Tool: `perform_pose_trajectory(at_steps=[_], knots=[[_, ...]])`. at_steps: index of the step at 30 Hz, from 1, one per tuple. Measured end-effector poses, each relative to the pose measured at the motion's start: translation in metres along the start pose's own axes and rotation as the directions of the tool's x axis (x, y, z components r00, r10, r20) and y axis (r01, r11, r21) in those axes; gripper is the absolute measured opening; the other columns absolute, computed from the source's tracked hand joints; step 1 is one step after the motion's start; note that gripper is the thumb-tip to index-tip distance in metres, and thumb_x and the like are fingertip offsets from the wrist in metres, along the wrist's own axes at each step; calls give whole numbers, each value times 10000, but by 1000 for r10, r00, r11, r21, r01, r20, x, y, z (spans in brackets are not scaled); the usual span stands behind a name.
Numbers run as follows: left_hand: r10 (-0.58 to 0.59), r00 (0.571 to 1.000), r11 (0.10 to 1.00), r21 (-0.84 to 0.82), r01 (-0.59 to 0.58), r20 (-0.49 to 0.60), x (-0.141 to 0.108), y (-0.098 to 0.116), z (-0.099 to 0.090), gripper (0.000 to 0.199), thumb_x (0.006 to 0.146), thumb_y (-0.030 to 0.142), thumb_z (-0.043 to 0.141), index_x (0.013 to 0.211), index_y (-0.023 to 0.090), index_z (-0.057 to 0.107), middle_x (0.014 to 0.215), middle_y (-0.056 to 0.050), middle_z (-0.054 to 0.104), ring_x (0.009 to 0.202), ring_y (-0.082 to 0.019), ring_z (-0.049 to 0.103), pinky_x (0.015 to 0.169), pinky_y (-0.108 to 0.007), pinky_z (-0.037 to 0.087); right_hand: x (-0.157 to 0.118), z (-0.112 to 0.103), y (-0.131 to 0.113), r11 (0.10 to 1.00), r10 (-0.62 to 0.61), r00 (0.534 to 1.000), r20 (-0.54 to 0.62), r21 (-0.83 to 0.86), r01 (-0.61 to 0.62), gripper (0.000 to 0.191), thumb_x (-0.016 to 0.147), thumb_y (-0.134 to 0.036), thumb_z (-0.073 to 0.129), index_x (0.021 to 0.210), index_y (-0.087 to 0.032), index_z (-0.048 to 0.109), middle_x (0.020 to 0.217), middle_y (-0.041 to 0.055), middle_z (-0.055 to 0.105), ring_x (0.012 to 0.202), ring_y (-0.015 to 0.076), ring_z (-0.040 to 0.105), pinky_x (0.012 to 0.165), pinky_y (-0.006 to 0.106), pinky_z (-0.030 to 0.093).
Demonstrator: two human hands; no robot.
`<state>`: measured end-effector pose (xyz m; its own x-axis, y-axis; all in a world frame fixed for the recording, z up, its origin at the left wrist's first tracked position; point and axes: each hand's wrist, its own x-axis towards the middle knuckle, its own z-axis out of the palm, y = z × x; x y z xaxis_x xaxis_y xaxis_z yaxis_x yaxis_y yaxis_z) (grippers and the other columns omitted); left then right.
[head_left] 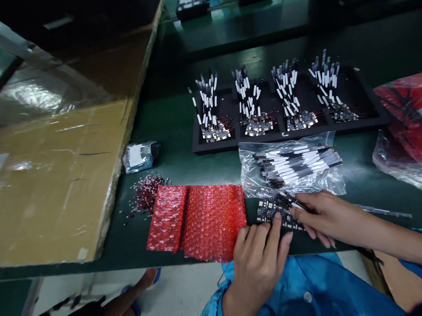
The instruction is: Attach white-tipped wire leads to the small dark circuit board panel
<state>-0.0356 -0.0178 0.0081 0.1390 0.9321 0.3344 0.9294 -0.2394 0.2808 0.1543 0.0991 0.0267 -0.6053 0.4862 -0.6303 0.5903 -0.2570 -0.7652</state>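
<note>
Several small dark circuit boards (267, 209) lie side by side at the table's front edge. My left hand (259, 258) rests against them from the front, index fingertip on a board, fingers slightly apart, holding nothing. From the right, my right hand (321, 216) pinches a thin black strip with a white label (292, 202) over the boards. Just behind lies a clear plastic bag (248, 168) with a bundle of black and white strips (298, 163) on it. Red bubble wrap (210, 221) lies left of the boards.
A black divided tray (214, 147) at the back holds clusters of boards with upright strips. A pile of small red-black wires (147, 193) and a silvery packet (137, 156) lie left. Cardboard (58, 183) covers the far left. Red plastic packaging (412, 121) is at right. Another person's legs (128, 303) show below.
</note>
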Motion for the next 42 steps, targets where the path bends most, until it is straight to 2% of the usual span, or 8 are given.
perform_pose_trajectory(at_steps=[3,10,18,23,31,36,40,42], knots=[[-8,1000,1000,11,8,14,0,-1,2,478,940,431,623,1372,251,525,920,19,725,742,-147,658,667,-335,559,1,0,3,999,-20,1000,-11,29,20,320,923,-492,637,719,-286,501,506,-117,643,325,112,610,297,173,444],[-8,1000,1000,25,7,29,4,-1,4,483,930,442,628,1374,282,523,875,21,713,719,-159,649,621,-346,560,-1,-1,-5,1000,24,1000,7,-3,-24,316,1013,-458,522,778,-247,521,542,-74,650,361,125,627,330,191,464],[-1,1000,999,41,0,28,3,-2,6,446,941,452,612,1355,303,539,862,18,712,715,-164,645,617,-341,547,-2,-2,-7,999,40,999,21,0,-40,323,1029,-450,492,792,-232,519,557,-66,653,369,128,634,340,192,470],[-4,1000,999,48,3,30,3,-1,6,445,947,457,601,1351,279,545,863,19,708,712,-150,641,620,-326,547,-1,-3,-8,999,40,999,20,-8,-40,306,1001,-448,539,784,-233,535,551,-66,658,377,134,645,345,194,477],[1,999,998,70,-3,38,4,-1,6,386,935,461,616,1294,320,593,884,21,712,725,-154,638,626,-330,541,-2,-4,-11,999,35,999,19,3,-35,288,998,-426,547,781,-237,530,555,-65,665,382,131,648,359,192,484],[15,999,995,94,-18,32,4,-1,6,392,941,455,613,1297,294,594,879,25,708,723,-143,635,640,-325,536,0,-4,-9,999,38,999,24,0,-38,288,996,-437,552,789,-239,529,556,-67,669,382,135,653,354,191,480],[10,998,998,67,-14,58,4,-3,7,357,943,448,610,1278,326,602,868,22,703,717,-145,625,646,-322,532,-2,-5,-8,999,37,999,28,3,-37,286,1002,-437,547,796,-238,538,568,-61,677,386,136,655,358,195,484],[10,997,998,64,-14,72,4,-3,7,375,953,450,595,1296,300,591,849,22,696,715,-139,621,648,-310,527,-3,-5,-9,999,36,999,29,6,-36,281,1002,-431,548,794,-243,539,568,-61,677,387,137,654,360,199,487]])
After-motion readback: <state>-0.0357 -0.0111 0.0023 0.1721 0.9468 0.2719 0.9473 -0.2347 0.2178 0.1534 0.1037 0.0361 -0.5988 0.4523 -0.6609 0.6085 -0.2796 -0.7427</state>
